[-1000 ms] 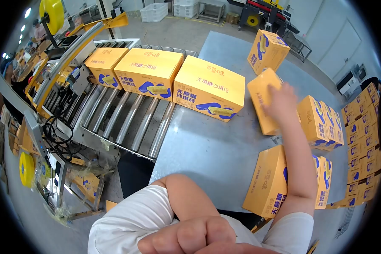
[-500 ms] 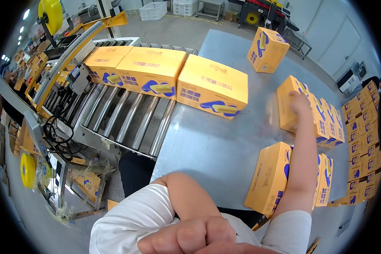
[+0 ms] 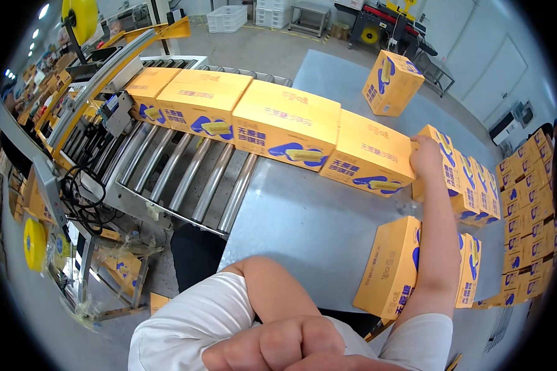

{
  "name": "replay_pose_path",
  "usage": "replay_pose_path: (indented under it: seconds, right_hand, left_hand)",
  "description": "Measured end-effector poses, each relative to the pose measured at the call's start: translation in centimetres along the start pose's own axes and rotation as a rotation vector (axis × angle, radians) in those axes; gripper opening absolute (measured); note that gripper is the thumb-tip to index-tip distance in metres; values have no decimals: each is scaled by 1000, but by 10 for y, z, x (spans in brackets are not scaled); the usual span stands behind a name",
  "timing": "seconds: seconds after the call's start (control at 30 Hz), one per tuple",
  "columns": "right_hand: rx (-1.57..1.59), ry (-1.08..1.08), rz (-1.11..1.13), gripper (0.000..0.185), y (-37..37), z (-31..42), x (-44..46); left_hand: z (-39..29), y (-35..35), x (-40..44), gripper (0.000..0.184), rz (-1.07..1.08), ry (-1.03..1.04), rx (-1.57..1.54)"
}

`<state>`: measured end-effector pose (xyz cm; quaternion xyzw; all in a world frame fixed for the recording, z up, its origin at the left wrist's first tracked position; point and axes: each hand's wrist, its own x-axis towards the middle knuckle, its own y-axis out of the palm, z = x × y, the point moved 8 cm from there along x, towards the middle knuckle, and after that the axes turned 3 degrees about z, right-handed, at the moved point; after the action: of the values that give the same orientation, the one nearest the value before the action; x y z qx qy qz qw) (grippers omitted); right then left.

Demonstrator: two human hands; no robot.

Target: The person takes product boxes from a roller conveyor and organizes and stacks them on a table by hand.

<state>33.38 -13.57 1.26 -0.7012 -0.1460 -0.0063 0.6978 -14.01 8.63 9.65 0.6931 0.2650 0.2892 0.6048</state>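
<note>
My right hand (image 3: 426, 159) is closed at the right end of a yellow carton (image 3: 371, 151), with its fingers against the end near the top edge; part of the grip is hidden. This carton lies on the metal table, touching the end of a row of like cartons (image 3: 284, 120) that runs onto the rollers. Close by the hand, on its right, several cartons (image 3: 467, 179) stand side by side. My left hand (image 3: 272, 346) is curled into a fist near my chest, its palm side hidden.
A roller conveyor (image 3: 185, 167) with a metal and yellow frame is at the left. On the metal table (image 3: 303, 241), one carton (image 3: 391, 83) stands at the far end and more cartons (image 3: 393, 266) at the near right. Stacked cartons (image 3: 532, 216) rise beyond the right edge.
Another carton now stands at the right end of the row, with my right hand on it. The row has shifted left along the rollers. My left fist has stayed put.
</note>
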Motion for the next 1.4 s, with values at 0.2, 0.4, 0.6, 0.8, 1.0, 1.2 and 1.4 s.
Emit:
replay_pose_path:
  seconds: [0.2,0.4,0.6,0.8,1.0,1.2,1.4]
  right_hand:
    - [345,94,-29,33,8,-46,11]
    - [229,-228,219,90,3,7,-11]
    - [216,-534,262,125,-21,72,-42]
    - [111,-36,-21,100,-60,65,-54]
    - [-15,-385,443,39,-8,111,-61]
    - [278,106,465,40,-25,-15,-29]
    - [-2,591,266,54,4,-129,-25]
  left_hand:
    - [-6,-3,2,33,2,13,-23]
    - [-9,-2,3,33,14,171,-89]
    - [14,25,20,30,404,57,-25]
    - [59,58,22,29,801,210,-80]
    - [69,58,25,38,867,367,44]
    - [109,57,21,40,998,394,457]
    - [120,-11,45,33,1224,166,1036]
